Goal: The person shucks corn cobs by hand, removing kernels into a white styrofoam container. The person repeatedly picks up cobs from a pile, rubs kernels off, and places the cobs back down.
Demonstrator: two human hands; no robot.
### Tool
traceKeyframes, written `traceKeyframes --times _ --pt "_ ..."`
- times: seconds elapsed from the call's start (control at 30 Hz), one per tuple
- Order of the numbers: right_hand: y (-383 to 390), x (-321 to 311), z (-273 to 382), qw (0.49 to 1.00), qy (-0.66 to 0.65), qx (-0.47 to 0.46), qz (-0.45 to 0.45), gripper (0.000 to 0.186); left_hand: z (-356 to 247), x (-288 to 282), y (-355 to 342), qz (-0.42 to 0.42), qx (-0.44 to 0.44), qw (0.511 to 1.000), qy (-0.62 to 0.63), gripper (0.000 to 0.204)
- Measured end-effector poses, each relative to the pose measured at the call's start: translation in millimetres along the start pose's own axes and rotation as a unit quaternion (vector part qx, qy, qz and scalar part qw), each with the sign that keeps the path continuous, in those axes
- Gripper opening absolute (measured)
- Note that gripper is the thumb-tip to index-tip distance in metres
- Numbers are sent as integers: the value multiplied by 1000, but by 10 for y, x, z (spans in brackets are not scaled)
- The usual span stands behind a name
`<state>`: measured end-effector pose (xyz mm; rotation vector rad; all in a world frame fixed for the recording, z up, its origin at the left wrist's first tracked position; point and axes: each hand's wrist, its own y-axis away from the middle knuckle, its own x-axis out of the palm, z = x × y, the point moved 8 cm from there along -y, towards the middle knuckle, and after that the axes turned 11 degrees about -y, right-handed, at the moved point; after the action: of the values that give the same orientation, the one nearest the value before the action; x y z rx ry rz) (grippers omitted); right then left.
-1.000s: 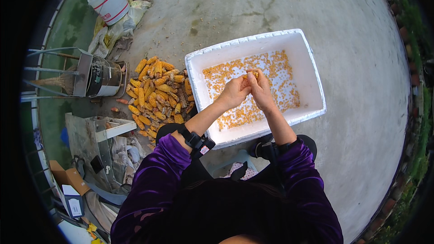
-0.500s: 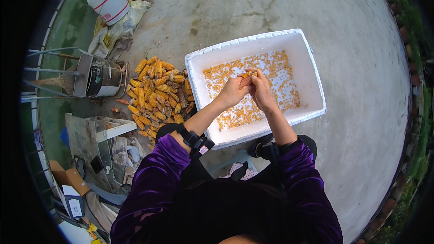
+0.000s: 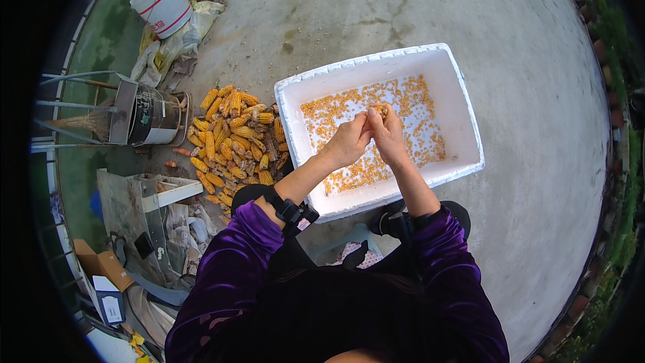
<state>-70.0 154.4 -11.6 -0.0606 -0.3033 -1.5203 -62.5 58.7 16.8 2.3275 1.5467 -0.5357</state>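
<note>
Above a white foam box [image 3: 379,58], my two hands are closed together around one corn cob [image 3: 382,110]. My left hand [image 3: 348,140] grips it from the left, and my right hand [image 3: 388,136] wraps it from the right with the thumb pressed against it. Only the cob's far end shows, yellowish, past my fingers; the rest is hidden. Loose yellow corn kernels [image 3: 420,114] lie scattered over the box's floor beneath my hands. Left of the box, a heap of dried corn cobs [image 3: 232,138] rests on the concrete.
A white bucket with red bands [image 3: 161,1] stands at the far left beside crumpled plastic sheeting. Nearer are a dark bucket [image 3: 156,115], a broom [image 3: 84,122], a grey panel [image 3: 127,205] and a cardboard box [image 3: 102,265]. Plants edge the concrete on the right.
My right hand has turned over the cob, its thumb now lying across it beside my left hand. Less of the cob shows than before.
</note>
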Motion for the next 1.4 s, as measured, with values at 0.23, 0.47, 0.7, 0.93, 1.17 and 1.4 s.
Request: traceKeyframes --times 0.23,0.47,0.7,0.93,1.17,1.4 --pt "44 84 5 971 -224 85 11 27 41 -17 8 54 -77 992 88 9" --pt "2 34 -53 994 -90 53 32 29 121 68 12 56 -93 990 93 29" --pt "16 148 -30 951 -301 64 -14 29 44 -33 13 -32 -3 999 -25 39" --pt "-27 59 -239 967 -245 71 6 30 97 31 31 22 -95 995 28 25" --pt "7 80 -208 973 -215 80 -24 28 -33 -65 52 -61 4 991 -122 20" --pt "-27 43 -221 982 -181 37 45 29 154 17 39 30 -110 992 55 19"
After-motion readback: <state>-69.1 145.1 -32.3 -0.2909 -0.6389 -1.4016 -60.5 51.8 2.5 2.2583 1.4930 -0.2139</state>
